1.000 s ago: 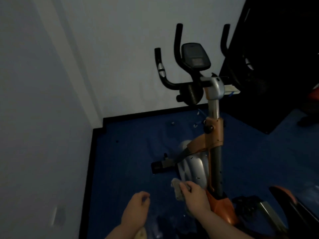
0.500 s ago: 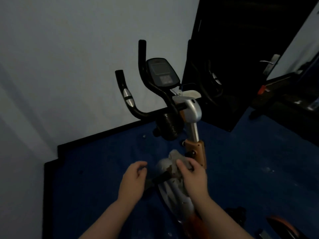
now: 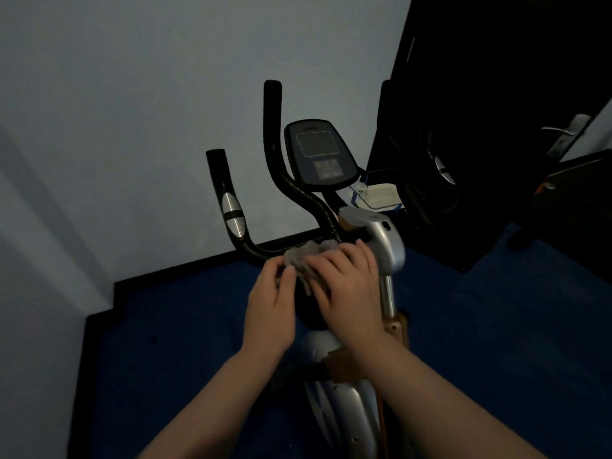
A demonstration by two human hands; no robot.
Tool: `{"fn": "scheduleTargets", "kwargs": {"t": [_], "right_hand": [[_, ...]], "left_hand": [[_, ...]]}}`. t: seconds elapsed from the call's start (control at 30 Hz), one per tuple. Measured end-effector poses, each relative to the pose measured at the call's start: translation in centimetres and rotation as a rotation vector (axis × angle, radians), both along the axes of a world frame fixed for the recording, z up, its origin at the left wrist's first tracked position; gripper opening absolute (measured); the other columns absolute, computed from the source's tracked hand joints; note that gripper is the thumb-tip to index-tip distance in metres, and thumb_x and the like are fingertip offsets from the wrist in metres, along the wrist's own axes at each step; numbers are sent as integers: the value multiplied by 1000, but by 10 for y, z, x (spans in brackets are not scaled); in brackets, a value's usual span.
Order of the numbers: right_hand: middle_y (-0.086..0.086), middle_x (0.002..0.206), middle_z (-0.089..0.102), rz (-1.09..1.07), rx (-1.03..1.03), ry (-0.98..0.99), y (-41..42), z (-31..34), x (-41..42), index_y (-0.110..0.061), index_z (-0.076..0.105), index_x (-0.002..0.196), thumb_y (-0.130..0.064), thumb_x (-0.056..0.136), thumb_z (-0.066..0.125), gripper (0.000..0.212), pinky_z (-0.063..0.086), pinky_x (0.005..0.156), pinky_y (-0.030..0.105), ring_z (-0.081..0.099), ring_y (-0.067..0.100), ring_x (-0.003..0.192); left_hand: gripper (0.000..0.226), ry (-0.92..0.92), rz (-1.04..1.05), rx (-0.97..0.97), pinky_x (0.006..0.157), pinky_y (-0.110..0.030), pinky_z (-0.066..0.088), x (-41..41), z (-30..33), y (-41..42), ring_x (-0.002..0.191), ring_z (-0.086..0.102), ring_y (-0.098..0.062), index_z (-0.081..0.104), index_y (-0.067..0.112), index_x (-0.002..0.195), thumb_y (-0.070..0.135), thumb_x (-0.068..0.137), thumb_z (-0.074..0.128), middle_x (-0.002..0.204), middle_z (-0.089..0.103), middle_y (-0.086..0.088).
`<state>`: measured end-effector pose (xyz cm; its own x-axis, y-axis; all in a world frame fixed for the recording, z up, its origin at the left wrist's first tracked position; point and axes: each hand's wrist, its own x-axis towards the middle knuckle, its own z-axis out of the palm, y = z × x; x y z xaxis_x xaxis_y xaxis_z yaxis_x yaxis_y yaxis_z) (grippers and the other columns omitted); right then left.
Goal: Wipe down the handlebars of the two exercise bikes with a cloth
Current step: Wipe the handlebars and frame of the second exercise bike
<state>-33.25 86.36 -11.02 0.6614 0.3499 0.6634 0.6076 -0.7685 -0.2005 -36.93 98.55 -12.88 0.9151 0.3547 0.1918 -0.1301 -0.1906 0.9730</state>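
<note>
Dim grey walls (image 3: 139, 104) meet a blue floor (image 3: 185, 329) in a corner, where one bike (image 3: 381, 246) stands with its console (image 3: 319, 152) facing the camera; a dark door (image 3: 496, 94) stands to the right. Black handlebars (image 3: 231, 207) curve up on the left of the stem, with a second upright (image 3: 273, 127) beside the console. A grey cloth (image 3: 306, 255) lies bunched on the low crossbar just left of the silver stem head. The right hand (image 3: 344, 286) lies flat over the cloth, fingers spread, pressing it on the bar; the left hand (image 3: 271, 303) has its fingertips curled at the cloth's left edge, seemingly pinching it. By my reading, wiping of the first bike is just starting at the centre of the bar. Next, the cloth likely needs wrapping round the tube and sliding outward up the left grip. No second bike is clearly visible.
</note>
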Motion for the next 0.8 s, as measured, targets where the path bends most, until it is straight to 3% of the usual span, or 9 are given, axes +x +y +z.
{"fn": "scheduleTargets", "kwargs": {"t": [0.17,0.33,0.53,0.7,0.8], "right_hand": [[-3,88,66,120,-116,-117,-29,-10,-8,-19,68,94,-19,80,64,14,31,97,32,51,18,99],[-2,94,66,64,-54,-46,-5,14,14,-21,67,103,-22,83,60,22,32,85,30,51,18,93],[-1,95,68,116,-87,-172,-40,-22,-10,-22,69,102,-19,78,67,24,29,96,31,50,20,104],[-2,98,65,19,-82,-15,-7,11,17,-23,65,102,-25,83,56,21,29,91,31,46,18,104],[0,99,65,52,-74,-37,-17,4,11,-20,67,100,-23,82,59,20,29,92,29,46,18,105]], "left_hand": [[34,-80,-93,-97,80,-9,46,0,-12,-8,100,62,-3,61,26,113,34,98,31,105,67,14],[36,-115,-184,-178,90,-18,47,4,-15,-6,107,62,-11,60,24,119,32,100,31,112,67,4],[36,-115,-230,-181,83,-14,48,3,-18,-1,104,63,-12,60,24,117,32,100,29,111,67,5],[36,-101,-221,-186,90,-16,46,3,-20,-3,111,60,-10,60,27,120,33,100,31,115,66,6],[34,-108,-220,-189,87,-14,46,5,-19,-3,108,62,-10,61,28,116,30,100,31,112,67,6]]}}
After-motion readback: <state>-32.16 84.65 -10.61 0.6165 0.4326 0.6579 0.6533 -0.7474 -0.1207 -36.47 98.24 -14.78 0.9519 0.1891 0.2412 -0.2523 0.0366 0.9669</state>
